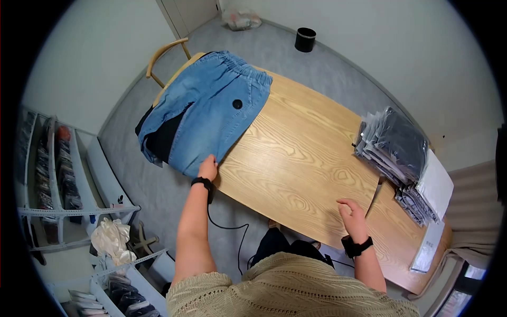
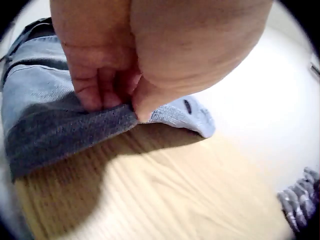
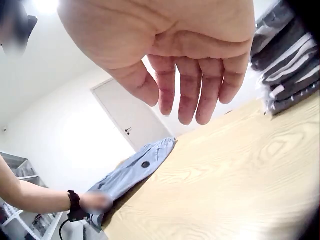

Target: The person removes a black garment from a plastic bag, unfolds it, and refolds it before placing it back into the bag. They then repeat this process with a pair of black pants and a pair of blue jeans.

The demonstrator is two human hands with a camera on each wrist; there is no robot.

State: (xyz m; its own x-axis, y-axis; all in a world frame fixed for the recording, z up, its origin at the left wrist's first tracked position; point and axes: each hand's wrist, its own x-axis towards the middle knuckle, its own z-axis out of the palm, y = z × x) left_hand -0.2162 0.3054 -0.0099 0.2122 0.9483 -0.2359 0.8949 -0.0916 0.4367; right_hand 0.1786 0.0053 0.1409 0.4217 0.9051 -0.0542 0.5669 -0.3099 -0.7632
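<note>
Light blue denim trousers point(image 1: 211, 111) with an elastic waistband lie across the left end of the wooden table point(image 1: 306, 153), one part hanging over its edge. Dark fabric shows between the legs, and a black round disc point(image 1: 237, 104) sits on the denim near the waist. My left hand point(image 1: 208, 168) pinches the lower edge of the nearer leg between thumb and fingers; in the left wrist view the denim edge point(image 2: 75, 132) rises a little over the wood. On the other side, my right hand point(image 1: 355, 219) hovers over the table's near edge, fingers loosely bent, holding nothing.
Stacked clothes in clear plastic bags point(image 1: 396, 142) stand at the table's right end, beside a white packet point(image 1: 435, 185). A wooden chair point(image 1: 161, 58) is behind the far left corner. Shelves point(image 1: 74, 211) line the left side; a black cable point(image 1: 232, 226) hangs below my left wrist.
</note>
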